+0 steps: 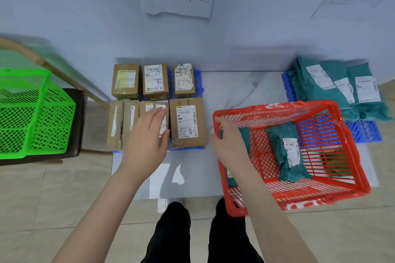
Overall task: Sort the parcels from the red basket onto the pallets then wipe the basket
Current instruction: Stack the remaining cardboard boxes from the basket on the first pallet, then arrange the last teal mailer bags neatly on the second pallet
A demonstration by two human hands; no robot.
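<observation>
Teal parcel (pixel 287 151) lies in the red basket (pixel 299 195), long axis pointing away from us, just right of our right hand (pixel 230 143), which grips the rim. Our left hand (pixel 145 141) hovers open, farther off.

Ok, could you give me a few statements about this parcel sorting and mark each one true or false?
1. The red basket is empty. False: a teal parcel lies in it.
2. The right hand grips the red basket's rim. True.
3. The cardboard boxes sit on the right-side pallet. False: they are on the left pallet; teal bags cover the right one.
4. The left hand holds nothing. True.
</observation>
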